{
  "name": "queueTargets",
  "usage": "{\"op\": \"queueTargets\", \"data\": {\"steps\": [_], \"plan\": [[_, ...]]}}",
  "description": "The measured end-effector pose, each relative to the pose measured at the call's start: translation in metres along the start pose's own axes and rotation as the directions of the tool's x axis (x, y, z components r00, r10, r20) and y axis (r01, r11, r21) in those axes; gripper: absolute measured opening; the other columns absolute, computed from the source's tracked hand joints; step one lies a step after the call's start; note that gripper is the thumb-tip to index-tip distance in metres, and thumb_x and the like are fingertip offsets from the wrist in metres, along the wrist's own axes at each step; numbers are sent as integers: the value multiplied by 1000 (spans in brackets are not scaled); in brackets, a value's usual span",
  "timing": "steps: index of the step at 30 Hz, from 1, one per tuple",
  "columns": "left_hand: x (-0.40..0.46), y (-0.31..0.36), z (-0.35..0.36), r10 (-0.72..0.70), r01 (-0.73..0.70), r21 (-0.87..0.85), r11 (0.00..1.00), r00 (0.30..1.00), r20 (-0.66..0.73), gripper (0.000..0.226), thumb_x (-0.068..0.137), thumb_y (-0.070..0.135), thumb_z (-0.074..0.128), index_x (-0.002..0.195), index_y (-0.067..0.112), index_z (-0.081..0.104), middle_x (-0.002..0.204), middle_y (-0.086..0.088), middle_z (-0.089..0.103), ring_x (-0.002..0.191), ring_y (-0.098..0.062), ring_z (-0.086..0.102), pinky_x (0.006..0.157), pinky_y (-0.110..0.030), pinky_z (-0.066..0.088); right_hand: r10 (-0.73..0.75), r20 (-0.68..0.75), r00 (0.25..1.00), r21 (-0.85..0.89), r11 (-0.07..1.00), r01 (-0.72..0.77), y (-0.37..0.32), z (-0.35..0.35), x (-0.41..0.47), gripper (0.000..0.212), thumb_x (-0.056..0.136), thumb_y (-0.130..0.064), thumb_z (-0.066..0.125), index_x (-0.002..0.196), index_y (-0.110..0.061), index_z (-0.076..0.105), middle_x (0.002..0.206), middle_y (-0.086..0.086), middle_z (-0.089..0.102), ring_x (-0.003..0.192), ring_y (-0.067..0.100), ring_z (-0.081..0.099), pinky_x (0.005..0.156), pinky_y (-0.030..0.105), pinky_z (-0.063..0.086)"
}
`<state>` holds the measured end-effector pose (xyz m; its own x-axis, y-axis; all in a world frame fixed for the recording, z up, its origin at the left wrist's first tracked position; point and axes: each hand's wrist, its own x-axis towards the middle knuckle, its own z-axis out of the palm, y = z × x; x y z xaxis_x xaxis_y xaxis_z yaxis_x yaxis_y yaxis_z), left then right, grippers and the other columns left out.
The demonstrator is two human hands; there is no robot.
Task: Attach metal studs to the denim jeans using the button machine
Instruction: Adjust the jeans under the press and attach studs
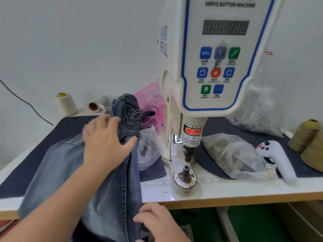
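Observation:
The denim jeans (97,180) lie across the left of the table and hang over its front edge. A bunched part with an embroidered pocket (130,116) stands up at the back. My left hand (104,142) grips that raised fold between fingers and spread thumb; the hand is blurred. Below the table edge, my right hand (153,219) holds the hanging jeans' right edge with curled fingers. The white servo button machine (218,58) stands right of the jeans. Nothing lies between its upper punch (189,152) and lower die (186,172). A clear bag (232,154) of small metal parts lies right of the die.
Beside the machine base are a white plastic bag (148,151) and a pink bag (152,102). A white handheld tool (277,159) lies at the right. Thread cones stand at the back left (65,103) and far right (305,137). A ruler strip (155,184) runs along the table front.

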<state>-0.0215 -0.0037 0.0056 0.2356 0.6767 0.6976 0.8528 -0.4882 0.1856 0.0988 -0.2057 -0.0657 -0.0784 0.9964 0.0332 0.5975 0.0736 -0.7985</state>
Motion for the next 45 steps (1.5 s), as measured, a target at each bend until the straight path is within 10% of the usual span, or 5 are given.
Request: {"op": "queueTargets", "data": {"steps": [4,12,17,29,45], "plan": [[-21,16,5,306,-300,-72,951,889,341,21,82,34,66,100,25,74,104,3,61,104,-28,54,90,-42,37,-156,-87,984,-154,978,141,10,-18,-10,25,92,-37,54,114,-33,64,115,-23,44,109,-6,44,96,9,35],[7,37,38,75,-357,286,889,731,678,32,96,32,37,120,32,59,118,-2,63,113,-26,51,94,-43,31,-45,-686,727,-239,957,-167,54,-132,-7,12,90,-21,56,84,-28,64,83,-16,59,82,2,57,66,18,43],[10,45,48,31,-391,367,844,718,695,29,97,31,40,119,28,59,114,0,66,108,-23,60,85,-38,32,117,-726,678,-393,737,-549,96,-158,5,13,92,-25,53,78,-23,55,80,-7,55,81,15,49,74,35,42],[14,55,51,-27,-436,492,753,727,686,28,91,25,58,118,23,64,117,3,65,110,-20,63,72,-31,38,103,-832,546,-292,754,-588,104,-150,4,10,87,-9,56,89,-12,65,86,2,58,87,26,53,81,45,46],[5,48,50,59,-494,460,738,726,685,31,93,15,47,121,18,62,118,-2,65,108,-23,64,70,-32,38,119,-819,562,-298,748,-593,108,-151,6,20,86,-6,56,96,-14,71,92,-1,58,93,22,47,84,39,38]]}}
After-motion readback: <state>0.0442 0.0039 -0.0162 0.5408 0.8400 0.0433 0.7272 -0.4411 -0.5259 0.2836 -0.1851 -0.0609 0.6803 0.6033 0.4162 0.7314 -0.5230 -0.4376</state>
